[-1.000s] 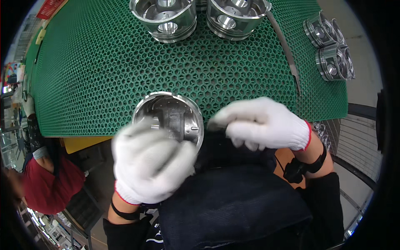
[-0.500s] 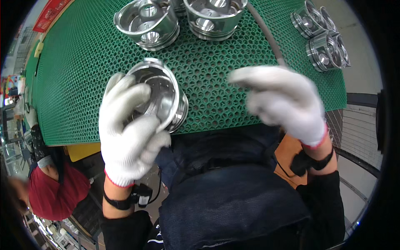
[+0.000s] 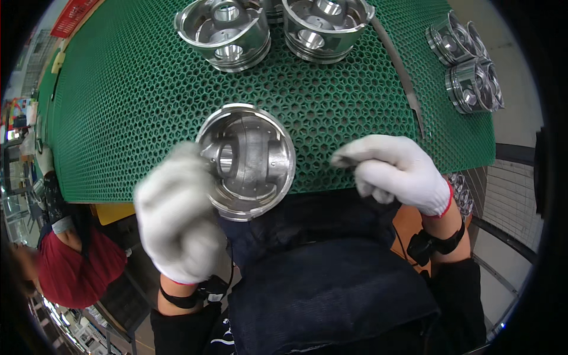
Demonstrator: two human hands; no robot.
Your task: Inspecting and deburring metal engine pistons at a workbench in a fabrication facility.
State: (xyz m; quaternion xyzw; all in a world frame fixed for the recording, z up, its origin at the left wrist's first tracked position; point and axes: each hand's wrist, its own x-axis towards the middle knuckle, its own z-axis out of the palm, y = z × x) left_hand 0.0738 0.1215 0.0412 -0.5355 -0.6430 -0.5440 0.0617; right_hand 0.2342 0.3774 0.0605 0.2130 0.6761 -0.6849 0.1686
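Note:
A silver metal piston [image 3: 255, 157] is at the front edge of the green mat, its hollow underside facing up and its pin bore showing inside. My left hand [image 3: 177, 222], in a white knit glove, is at the piston's left side. Motion smears its fingers, and whether they touch the rim I cannot tell. To the right, apart from the piston, my gloved right hand [image 3: 399, 171] hovers over the mat's front edge. Its fingers are bent, with a gap between forefinger and thumb, and nothing held is visible. A dark grey patch marks the forefinger's tip.
Farther back stand more pistons [image 3: 228, 32], [image 3: 322, 29], with another partly cut off behind. Several pistons [image 3: 473, 86] cluster at the far right. A grey strip [image 3: 399, 68] crosses the green mat [image 3: 130, 106]. At the left, a person in red [image 3: 83, 263] is beside the table.
The piston now faces up more squarely, slightly right of before. My left hand has come off its rim and moved down. The right hand has lowered, its fingers more bent.

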